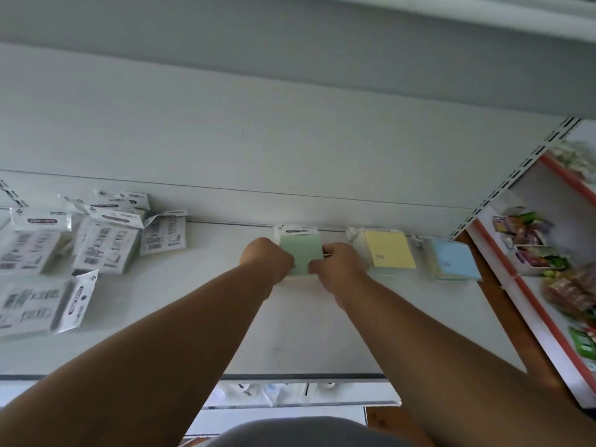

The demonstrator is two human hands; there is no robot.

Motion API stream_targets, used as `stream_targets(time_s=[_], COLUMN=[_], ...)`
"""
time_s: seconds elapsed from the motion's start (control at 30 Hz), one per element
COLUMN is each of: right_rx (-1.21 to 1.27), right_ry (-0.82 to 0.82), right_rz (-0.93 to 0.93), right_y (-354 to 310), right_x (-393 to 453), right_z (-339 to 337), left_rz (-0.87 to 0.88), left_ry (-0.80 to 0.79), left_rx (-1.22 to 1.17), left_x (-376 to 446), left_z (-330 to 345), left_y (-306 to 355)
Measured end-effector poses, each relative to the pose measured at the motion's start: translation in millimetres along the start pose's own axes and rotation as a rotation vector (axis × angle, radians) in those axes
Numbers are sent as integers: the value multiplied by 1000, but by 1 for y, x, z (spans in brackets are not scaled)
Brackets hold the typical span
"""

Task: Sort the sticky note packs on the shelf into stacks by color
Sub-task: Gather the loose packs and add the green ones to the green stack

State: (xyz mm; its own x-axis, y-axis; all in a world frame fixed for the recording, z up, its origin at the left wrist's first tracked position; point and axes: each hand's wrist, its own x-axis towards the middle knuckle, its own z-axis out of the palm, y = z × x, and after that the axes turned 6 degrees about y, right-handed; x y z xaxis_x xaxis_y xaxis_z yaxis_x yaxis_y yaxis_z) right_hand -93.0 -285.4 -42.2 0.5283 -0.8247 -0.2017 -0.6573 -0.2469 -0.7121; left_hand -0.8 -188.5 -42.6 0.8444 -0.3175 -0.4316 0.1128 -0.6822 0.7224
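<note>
A green sticky note pack lies at the back of the white shelf, on top of a low stack. My left hand grips its left edge and my right hand grips its right edge. To the right sits a yellow stack, and beyond it a blue stack. Several unsorted packs lie face down in a loose heap at the left, barcodes up, with one more pack nearer the front left.
The shelf's back panel rises behind the stacks. A slotted upright ends the shelf on the right, where a neighbouring red-edged shelf holds snack packets. The shelf's front edge runs below my forearms.
</note>
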Motion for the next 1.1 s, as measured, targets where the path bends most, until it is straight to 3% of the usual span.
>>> stream_targets(time_s=[0.3,0.5,0.63,0.87,1.1], right_rx=[-263,-23,-141,-254,-264], right_ry=[-2,84,64,147,134], right_rz=[-9,-53,-98,-157,-313], right_y=[-27,-26,-24,-9,14], right_x=[41,44,45,14,-28], right_z=[5,5,8,5,3], left_rz=[43,94,131,432,545], left_ry=[-10,17,44,68,120], left_rx=[71,120,150,246,332], left_x=[2,5,3,-25,-11], left_z=[-4,-2,-3,-6,-2], left_y=[3,2,3,-26,-32])
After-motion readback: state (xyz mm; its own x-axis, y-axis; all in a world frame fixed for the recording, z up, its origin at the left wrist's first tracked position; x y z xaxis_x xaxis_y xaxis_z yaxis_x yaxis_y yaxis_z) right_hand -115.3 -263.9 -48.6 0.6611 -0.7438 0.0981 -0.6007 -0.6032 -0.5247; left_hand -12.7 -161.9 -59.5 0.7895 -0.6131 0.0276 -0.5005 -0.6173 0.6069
